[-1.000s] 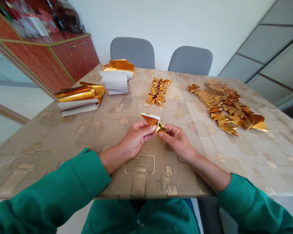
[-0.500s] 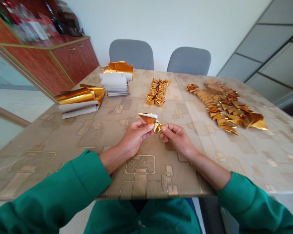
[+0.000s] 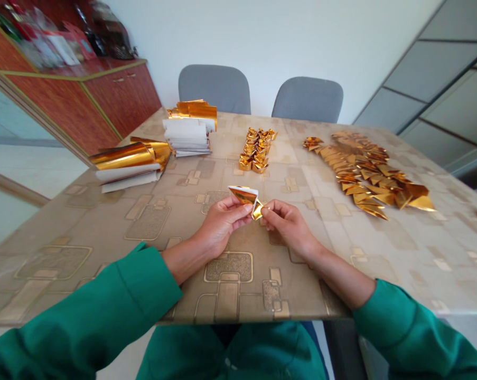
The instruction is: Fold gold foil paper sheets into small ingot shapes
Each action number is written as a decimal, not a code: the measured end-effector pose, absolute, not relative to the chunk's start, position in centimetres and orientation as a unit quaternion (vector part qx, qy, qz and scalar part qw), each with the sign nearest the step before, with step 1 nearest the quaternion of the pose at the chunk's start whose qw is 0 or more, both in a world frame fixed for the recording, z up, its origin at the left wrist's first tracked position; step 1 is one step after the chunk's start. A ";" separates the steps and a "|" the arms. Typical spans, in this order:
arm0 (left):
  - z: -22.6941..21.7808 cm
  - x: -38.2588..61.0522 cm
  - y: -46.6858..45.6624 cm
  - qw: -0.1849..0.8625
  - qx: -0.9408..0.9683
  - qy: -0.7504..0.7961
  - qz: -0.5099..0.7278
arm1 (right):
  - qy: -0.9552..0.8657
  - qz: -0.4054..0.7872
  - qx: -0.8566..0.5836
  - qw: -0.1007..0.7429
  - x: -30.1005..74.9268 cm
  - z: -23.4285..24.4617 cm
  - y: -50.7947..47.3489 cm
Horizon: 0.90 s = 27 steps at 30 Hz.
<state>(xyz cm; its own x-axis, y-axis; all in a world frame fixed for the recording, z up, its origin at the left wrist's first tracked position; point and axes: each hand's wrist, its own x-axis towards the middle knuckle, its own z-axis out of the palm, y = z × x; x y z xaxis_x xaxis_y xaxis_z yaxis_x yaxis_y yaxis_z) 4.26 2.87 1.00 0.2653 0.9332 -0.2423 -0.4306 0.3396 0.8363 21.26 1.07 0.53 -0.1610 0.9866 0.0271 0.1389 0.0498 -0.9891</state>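
Observation:
Between my hands, above the patterned tablecloth, is a piece of gold foil paper [image 3: 244, 196], partly folded, with a white underside showing along its upper edge. My left hand [image 3: 226, 220] is closed on its left part, thumb on top. The fingers of my right hand [image 3: 282, 220] pinch the small folded gold end on the right. Farther back, two rows of folded gold paper pieces [image 3: 256, 150] stand close together. What my fingers cover underneath cannot be seen.
At the back left lie a stack of gold and white sheets [image 3: 187, 136] and a second gold sheet pile [image 3: 129, 161]. Many folded gold pieces [image 3: 365, 174] spread at the right. Two grey chairs [image 3: 214, 88] stand behind the table [image 3: 155, 285].
The foil paper has shifted and turned slightly to the right, and its gold end between my hands catches the light differently. Both hands keep their grip, nearly in place.

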 end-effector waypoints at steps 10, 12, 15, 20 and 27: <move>1.1 4.4 2.6 0.720 0.346 0.368 0.477 | -0.575 0.525 -0.478 0.407 21.1 0.6 0.7; 1.1 4.5 2.5 0.722 0.346 0.373 0.469 | -0.572 0.522 -0.479 0.413 21.1 0.6 0.7; 1.0 4.5 2.4 0.710 0.348 0.384 0.476 | -0.572 0.531 -0.469 0.414 21.1 0.6 0.8; 1.0 4.5 2.4 0.644 0.403 0.390 0.521 | -0.537 0.585 -0.465 0.391 21.1 0.7 0.7; 1.0 4.4 2.6 0.597 0.460 0.382 0.534 | -0.538 0.565 -0.471 0.412 21.3 1.2 0.8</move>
